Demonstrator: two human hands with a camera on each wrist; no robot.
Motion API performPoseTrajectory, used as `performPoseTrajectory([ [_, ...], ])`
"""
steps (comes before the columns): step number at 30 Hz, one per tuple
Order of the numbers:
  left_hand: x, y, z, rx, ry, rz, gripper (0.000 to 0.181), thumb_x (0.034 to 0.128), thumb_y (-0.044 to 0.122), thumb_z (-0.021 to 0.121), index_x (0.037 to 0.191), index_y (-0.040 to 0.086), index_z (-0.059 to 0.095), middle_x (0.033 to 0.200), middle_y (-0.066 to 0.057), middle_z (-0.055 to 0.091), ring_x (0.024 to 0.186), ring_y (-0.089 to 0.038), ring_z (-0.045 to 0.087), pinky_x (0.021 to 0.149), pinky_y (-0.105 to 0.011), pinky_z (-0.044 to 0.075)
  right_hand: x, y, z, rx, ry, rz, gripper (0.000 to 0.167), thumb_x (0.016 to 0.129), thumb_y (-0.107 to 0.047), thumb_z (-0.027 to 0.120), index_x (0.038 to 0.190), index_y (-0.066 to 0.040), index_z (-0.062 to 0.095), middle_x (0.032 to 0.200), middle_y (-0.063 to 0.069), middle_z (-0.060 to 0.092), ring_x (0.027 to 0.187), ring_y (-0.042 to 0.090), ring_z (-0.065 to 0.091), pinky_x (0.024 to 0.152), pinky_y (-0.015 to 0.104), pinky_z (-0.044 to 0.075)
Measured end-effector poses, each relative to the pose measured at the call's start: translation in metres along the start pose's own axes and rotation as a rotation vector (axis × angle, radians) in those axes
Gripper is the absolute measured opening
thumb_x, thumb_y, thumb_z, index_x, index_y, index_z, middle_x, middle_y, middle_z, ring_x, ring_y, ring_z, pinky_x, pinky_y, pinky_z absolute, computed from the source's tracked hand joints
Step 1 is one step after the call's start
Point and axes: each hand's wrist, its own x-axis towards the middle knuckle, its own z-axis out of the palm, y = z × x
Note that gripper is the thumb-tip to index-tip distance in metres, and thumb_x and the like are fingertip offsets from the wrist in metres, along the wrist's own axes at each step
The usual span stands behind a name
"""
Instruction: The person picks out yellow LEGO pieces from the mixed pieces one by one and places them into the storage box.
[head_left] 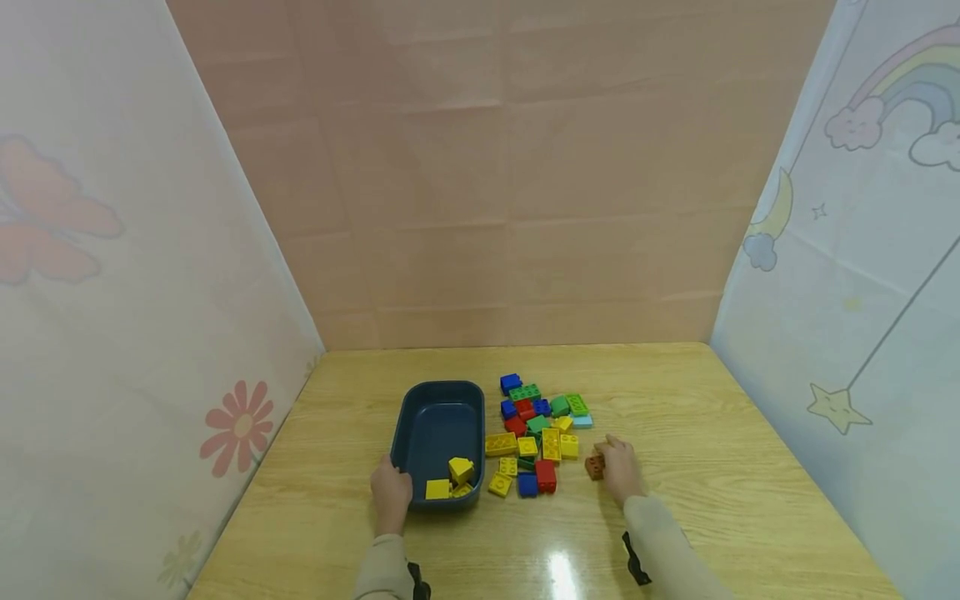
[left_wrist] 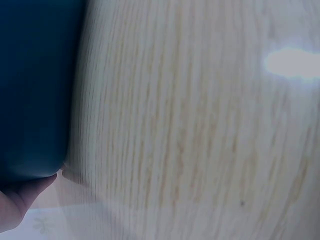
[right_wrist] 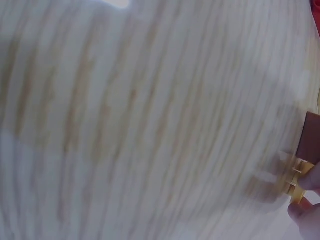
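Note:
My left hand (head_left: 392, 493) grips the left wall of a dark blue tray (head_left: 438, 392); its thumb lies against the tray's corner (left_wrist: 35, 100) in the left wrist view. Yellow bricks (head_left: 461, 469) lie in the tray's near end. To the right of the loose bricks, my right hand (head_left: 621, 471) pinches a brown brick (head_left: 595, 467) at the table surface. In the right wrist view, fingertips (right_wrist: 311, 179) hold a yellowish studded part (right_wrist: 295, 180) against the brown block (right_wrist: 310, 137); whether these are one piece I cannot tell.
Between tray and right hand lie several loose bricks: yellow (head_left: 551, 444), red (head_left: 546, 476), blue (head_left: 527, 484), green (head_left: 525, 392) and a light blue one (head_left: 581, 422). The wooden table (head_left: 337, 417) meets a brown backdrop behind and patterned white sheets at both sides.

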Motion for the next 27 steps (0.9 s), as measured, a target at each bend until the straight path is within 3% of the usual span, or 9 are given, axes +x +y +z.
performPoseTrajectory([
  [12,0.000,0.000,0.002,0.010,0.019,0.003,0.041,0.0717,-0.013,0.048,0.112,-0.020,0.046,0.095,-0.033,0.057,0.088,-0.042,0.057,0.069,-0.047,0.048,-0.003,0.001,-0.003,0.013,-0.013,0.058,0.029,0.071,0.018,0.060,0.097,0.007,0.062,0.116,0.032,0.047,0.102,0.047,0.042,0.081,0.051,0.041],
  [21,0.000,0.001,0.002,0.007,0.013,-0.005,0.042,0.0724,-0.013,0.048,0.113,-0.021,0.045,0.097,-0.034,0.057,0.089,-0.042,0.057,0.069,-0.048,0.048,0.005,-0.015,-0.004,0.004,0.217,-0.070,0.029,0.068,0.023,0.052,0.092,0.008,0.062,0.112,0.031,0.051,0.096,0.044,0.046,0.081,0.050,0.040],
  [24,-0.001,0.001,0.002,0.004,0.024,0.003,0.041,0.0720,-0.012,0.048,0.112,-0.021,0.046,0.096,-0.034,0.057,0.088,-0.042,0.057,0.069,-0.048,0.048,0.010,-0.024,-0.003,0.019,0.250,-0.109,0.035,0.061,0.022,0.056,0.093,0.008,0.063,0.112,0.030,0.051,0.096,0.044,0.045,0.082,0.050,0.039],
  [27,-0.002,0.000,0.002,0.002,0.039,0.013,0.040,0.0712,-0.013,0.048,0.110,-0.021,0.047,0.094,-0.034,0.058,0.087,-0.043,0.057,0.069,-0.048,0.048,0.015,-0.034,-0.002,0.051,0.287,-0.148,0.035,0.061,0.023,0.056,0.092,0.008,0.063,0.111,0.029,0.053,0.096,0.042,0.046,0.081,0.048,0.041],
])
